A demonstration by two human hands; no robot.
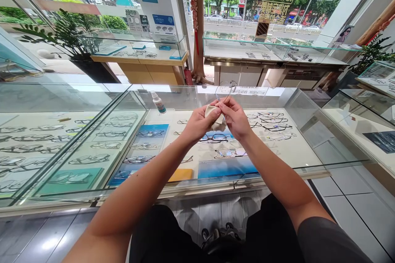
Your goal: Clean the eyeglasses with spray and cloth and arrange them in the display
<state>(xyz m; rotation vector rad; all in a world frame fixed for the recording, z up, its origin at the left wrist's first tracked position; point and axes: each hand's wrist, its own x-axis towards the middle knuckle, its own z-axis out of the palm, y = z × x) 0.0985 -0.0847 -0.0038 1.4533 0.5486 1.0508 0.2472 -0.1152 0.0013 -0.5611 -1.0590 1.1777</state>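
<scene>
Both hands meet over the glass display counter. My left hand is closed on a cream cleaning cloth, which hangs below the fingers. My right hand pinches a pair of thin-rimmed eyeglasses; part of the frame rises above the fingertips, and the rest is hidden by the hands and cloth. The fingertips of the two hands touch or nearly touch at the cloth. To the left, a white spray bottle stands upright on the counter.
Rows of eyeglasses lie under the counter glass. A metal-edged seam divides the cases at left. Beyond are more display cases, a wooden post, a fire extinguisher and a potted plant.
</scene>
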